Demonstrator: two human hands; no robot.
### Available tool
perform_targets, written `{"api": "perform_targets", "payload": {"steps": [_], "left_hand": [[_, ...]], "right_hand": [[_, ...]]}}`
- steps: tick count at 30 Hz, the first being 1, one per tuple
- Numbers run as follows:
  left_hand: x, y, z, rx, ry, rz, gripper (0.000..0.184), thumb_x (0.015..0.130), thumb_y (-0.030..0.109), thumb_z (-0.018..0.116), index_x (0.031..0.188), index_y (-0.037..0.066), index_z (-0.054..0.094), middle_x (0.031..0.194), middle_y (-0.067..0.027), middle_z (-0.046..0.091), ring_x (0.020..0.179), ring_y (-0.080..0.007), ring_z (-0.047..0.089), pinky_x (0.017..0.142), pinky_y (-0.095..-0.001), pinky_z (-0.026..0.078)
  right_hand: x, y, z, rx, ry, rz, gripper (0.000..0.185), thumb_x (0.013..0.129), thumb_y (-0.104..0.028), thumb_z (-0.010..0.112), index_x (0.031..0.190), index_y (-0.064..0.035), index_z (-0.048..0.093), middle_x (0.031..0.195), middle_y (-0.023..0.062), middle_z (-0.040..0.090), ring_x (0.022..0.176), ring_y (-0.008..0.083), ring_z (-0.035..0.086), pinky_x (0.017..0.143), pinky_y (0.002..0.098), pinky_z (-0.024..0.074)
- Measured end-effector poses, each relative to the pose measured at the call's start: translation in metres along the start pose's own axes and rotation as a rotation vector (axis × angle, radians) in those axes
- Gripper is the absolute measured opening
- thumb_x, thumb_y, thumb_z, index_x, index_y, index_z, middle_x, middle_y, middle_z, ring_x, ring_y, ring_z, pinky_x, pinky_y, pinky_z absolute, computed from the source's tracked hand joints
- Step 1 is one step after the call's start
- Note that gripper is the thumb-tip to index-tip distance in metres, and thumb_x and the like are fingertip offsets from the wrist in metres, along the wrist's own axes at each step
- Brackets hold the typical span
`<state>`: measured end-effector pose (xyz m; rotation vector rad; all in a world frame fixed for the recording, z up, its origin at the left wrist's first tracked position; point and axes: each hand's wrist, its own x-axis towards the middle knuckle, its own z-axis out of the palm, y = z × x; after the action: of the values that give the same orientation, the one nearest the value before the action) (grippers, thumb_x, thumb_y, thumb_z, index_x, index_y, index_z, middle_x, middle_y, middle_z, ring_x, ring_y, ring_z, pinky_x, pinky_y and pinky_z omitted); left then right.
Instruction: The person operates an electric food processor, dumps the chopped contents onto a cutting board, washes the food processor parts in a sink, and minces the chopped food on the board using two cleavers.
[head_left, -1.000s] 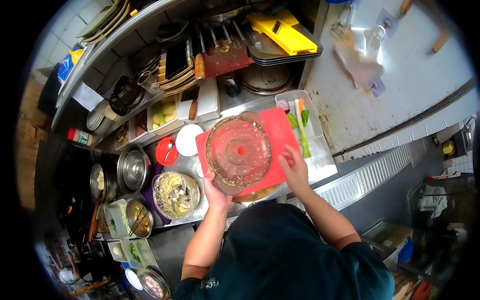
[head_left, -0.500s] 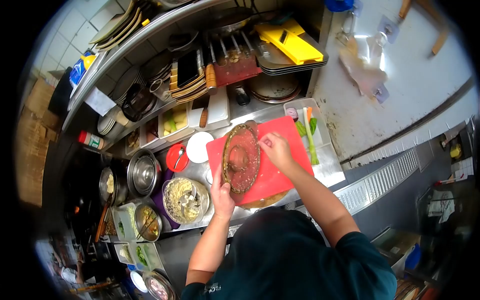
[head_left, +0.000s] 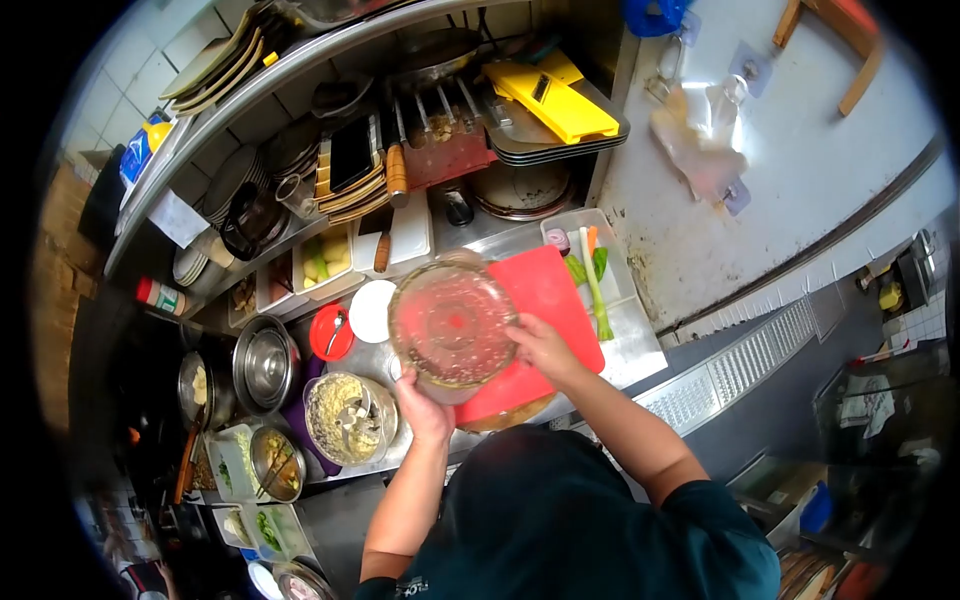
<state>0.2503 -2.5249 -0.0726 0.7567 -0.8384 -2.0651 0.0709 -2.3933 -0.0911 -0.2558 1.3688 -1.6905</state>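
A clear round food processor lid (head_left: 455,325), spattered with pale crumbs, is held over the red cutting board (head_left: 565,320). My left hand (head_left: 425,408) grips its near-left edge. At the right edge of the lid, my right hand (head_left: 541,342) has its fingers closed on the rim. Left of my left hand stands the food processor bowl (head_left: 320,440), with a chopped pale mixture (head_left: 337,400) and the blade (head_left: 357,425) inside.
Steel bowls (head_left: 267,365), a red dish (head_left: 331,332) and a white plate (head_left: 373,311) stand to the left. A tray of vegetables (head_left: 625,270) sits right of the board. Above run shelves with stacked plates, knives and a yellow slicer (head_left: 560,105).
The lid has turned from a steep tilt to face upward more. My right hand has gone from a pinch beside the lid to its rim. The whole view has shifted slightly.
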Motion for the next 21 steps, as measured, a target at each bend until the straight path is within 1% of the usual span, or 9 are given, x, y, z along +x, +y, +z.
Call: {"api": "perform_targets", "payload": {"steps": [3, 6, 8, 12, 15, 16, 18, 19, 21], "left_hand": [[-0.009, 0.003, 0.025, 0.131, -0.160, -0.032, 0.059, 0.105, 0.040, 0.041, 0.146, -0.002, 0.042, 0.147, -0.0162, 0.049, 0.140, -0.0287, 0.044, 0.116, -0.0463, 0.034], [-0.014, 0.008, 0.019, 0.224, -0.246, 0.028, 0.062, 0.109, 0.041, 0.040, 0.148, -0.008, 0.038, 0.150, -0.0208, 0.045, 0.142, -0.0318, 0.042, 0.118, -0.0484, 0.035], [-0.020, 0.020, 0.007, 0.292, -0.258, 0.074, 0.059, 0.110, 0.037, 0.040, 0.146, -0.009, 0.041, 0.149, -0.0221, 0.045, 0.139, -0.0334, 0.045, 0.117, -0.0483, 0.037], [-0.038, 0.040, -0.036, 0.348, -0.096, 0.172, 0.055, 0.111, 0.034, 0.039, 0.139, -0.012, 0.047, 0.141, -0.0250, 0.051, 0.129, -0.0342, 0.055, 0.113, -0.0489, 0.044], [-0.052, 0.058, -0.078, 0.373, 0.084, 0.280, 0.052, 0.111, 0.034, 0.038, 0.135, -0.010, 0.050, 0.133, -0.0234, 0.058, 0.125, -0.0322, 0.058, 0.110, -0.0480, 0.047], [-0.058, 0.066, -0.087, 0.367, 0.151, 0.321, 0.052, 0.110, 0.037, 0.040, 0.135, -0.007, 0.053, 0.131, -0.0200, 0.061, 0.123, -0.0284, 0.059, 0.110, -0.0472, 0.046], [-0.066, 0.082, -0.118, 0.382, 0.231, 0.421, 0.051, 0.110, 0.036, 0.039, 0.135, -0.007, 0.053, 0.131, -0.0199, 0.061, 0.122, -0.0285, 0.059, 0.108, -0.0455, 0.047], [-0.071, 0.089, -0.122, 0.371, 0.339, 0.462, 0.050, 0.110, 0.033, 0.039, 0.135, -0.008, 0.051, 0.129, -0.0207, 0.061, 0.119, -0.0280, 0.061, 0.104, -0.0441, 0.049], [-0.076, 0.095, -0.151, 0.360, 0.494, 0.477, 0.050, 0.110, 0.035, 0.042, 0.137, -0.007, 0.051, 0.131, -0.0193, 0.060, 0.121, -0.0266, 0.059, 0.105, -0.0423, 0.048]], "right_hand": [[-0.007, -0.005, -0.023, 0.217, 0.068, -0.025, 0.028, 0.097, -0.019, 0.064, 0.122, -0.0057, 0.061, 0.095, 0.0007, 0.065, 0.060, 0.0066, 0.050, 0.054, 0.0231, 0.0423], [-0.003, -0.016, -0.058, 0.249, 0.285, -0.133, 0.021, 0.096, -0.017, 0.065, 0.115, -0.0082, 0.061, 0.088, -0.0024, 0.064, 0.055, 0.0061, 0.049, 0.048, 0.0214, 0.0389], [0.009, -0.026, -0.091, 0.054, 0.437, -0.239, 0.025, 0.096, -0.015, 0.066, 0.118, -0.0056, 0.059, 0.084, -0.0003, 0.063, 0.055, 0.0068, 0.052, 0.047, 0.0221, 0.0394], [0.033, -0.052, -0.136, -0.195, 0.681, -0.483, 0.032, 0.097, -0.012, 0.065, 0.124, 0.0011, 0.055, 0.077, 0.0034, 0.060, 0.057, 0.0099, 0.058, 0.045, 0.0252, 0.0416], [0.042, -0.073, -0.151, -0.359, 0.807, -0.510, 0.051, 0.096, -0.013, 0.065, 0.139, 0.0073, 0.045, 0.074, 0.0068, 0.061, 0.057, 0.0131, 0.062, 0.049, 0.0296, 0.0472], [0.049, -0.073, -0.160, -0.470, 0.850, -0.546, 0.050, 0.097, -0.013, 0.065, 0.138, 0.0073, 0.046, 0.073, 0.0066, 0.060, 0.056, 0.0127, 0.061, 0.047, 0.0298, 0.0463], [0.071, -0.059, -0.185, -0.696, 0.922, -0.621, 0.046, 0.097, -0.013, 0.065, 0.135, 0.0072, 0.049, 0.070, 0.0062, 0.058, 0.054, 0.0118, 0.059, 0.043, 0.0301, 0.0445], [0.084, -0.049, -0.201, -0.898, 1.003, -0.673, 0.045, 0.097, -0.015, 0.066, 0.132, 0.0083, 0.051, 0.076, 0.0119, 0.064, 0.062, 0.0187, 0.064, 0.054, 0.0357, 0.0511], [0.087, -0.053, -0.202, -1.086, 1.043, -0.737, 0.044, 0.097, -0.016, 0.065, 0.131, 0.0082, 0.054, 0.084, 0.0154, 0.068, 0.072, 0.0234, 0.067, 0.064, 0.0388, 0.0533]]}}
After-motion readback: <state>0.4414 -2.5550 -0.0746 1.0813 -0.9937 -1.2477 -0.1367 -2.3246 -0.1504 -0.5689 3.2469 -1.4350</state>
